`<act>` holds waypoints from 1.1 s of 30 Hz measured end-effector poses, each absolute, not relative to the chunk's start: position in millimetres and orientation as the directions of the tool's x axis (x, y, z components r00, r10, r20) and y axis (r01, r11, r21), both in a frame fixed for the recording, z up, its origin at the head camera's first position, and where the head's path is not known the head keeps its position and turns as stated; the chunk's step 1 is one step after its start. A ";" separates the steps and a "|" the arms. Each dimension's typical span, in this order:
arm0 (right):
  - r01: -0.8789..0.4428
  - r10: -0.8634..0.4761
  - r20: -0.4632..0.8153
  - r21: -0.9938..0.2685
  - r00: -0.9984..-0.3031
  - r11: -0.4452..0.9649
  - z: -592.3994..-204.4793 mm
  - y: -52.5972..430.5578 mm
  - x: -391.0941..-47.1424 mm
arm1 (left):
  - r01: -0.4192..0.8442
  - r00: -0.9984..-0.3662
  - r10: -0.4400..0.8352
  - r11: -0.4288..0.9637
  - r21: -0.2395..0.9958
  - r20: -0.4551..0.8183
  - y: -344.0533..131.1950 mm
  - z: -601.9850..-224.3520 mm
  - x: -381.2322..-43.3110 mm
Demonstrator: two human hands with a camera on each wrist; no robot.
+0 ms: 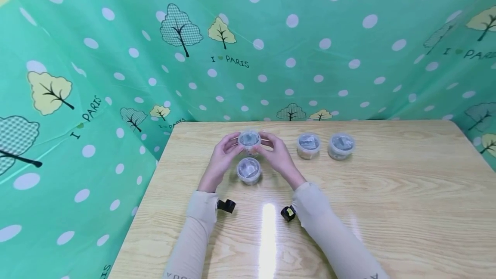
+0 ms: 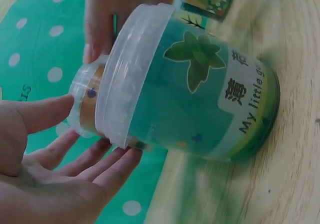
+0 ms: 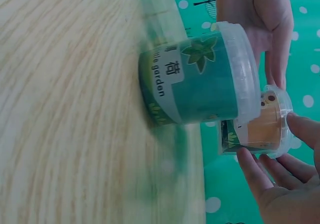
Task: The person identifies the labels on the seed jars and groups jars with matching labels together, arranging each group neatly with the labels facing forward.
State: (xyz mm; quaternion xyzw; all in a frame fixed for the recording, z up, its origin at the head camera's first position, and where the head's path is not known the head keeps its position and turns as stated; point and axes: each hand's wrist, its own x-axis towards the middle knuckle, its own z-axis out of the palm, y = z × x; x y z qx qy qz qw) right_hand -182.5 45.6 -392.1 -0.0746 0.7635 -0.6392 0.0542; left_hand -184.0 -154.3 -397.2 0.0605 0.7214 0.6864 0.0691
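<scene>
Between both hands is a small clear plastic tub with an orange label (image 3: 265,124), lidded and apparently raised off the table. My left hand (image 1: 222,154) grips its left side, thumb by the lid and fingers around the wall. On the opposite side my right hand (image 1: 277,154) holds it the same way. In the head view a grey packet shows through the lid of this tub (image 1: 249,138). Nearer to me, between the forearms, a green-labelled tub (image 2: 185,88) with a leaf picture stands upright on the table; neither hand grips it.
Two more lidded tubs stand to the right of my right hand, one nearer (image 1: 308,152) and one farther right (image 1: 341,152). The light wood table (image 1: 407,193) ends at the back against a green dotted cloth (image 1: 271,81). Black wrist cameras (image 1: 228,206) are strapped under both sleeves.
</scene>
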 end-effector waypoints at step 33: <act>0.039 -0.212 -0.095 -0.966 -0.973 0.255 -406.1 35.6 -184.8 | -0.106 -0.984 0.135 0.066 0.992 -0.115 -156.4 -414.7 -183.8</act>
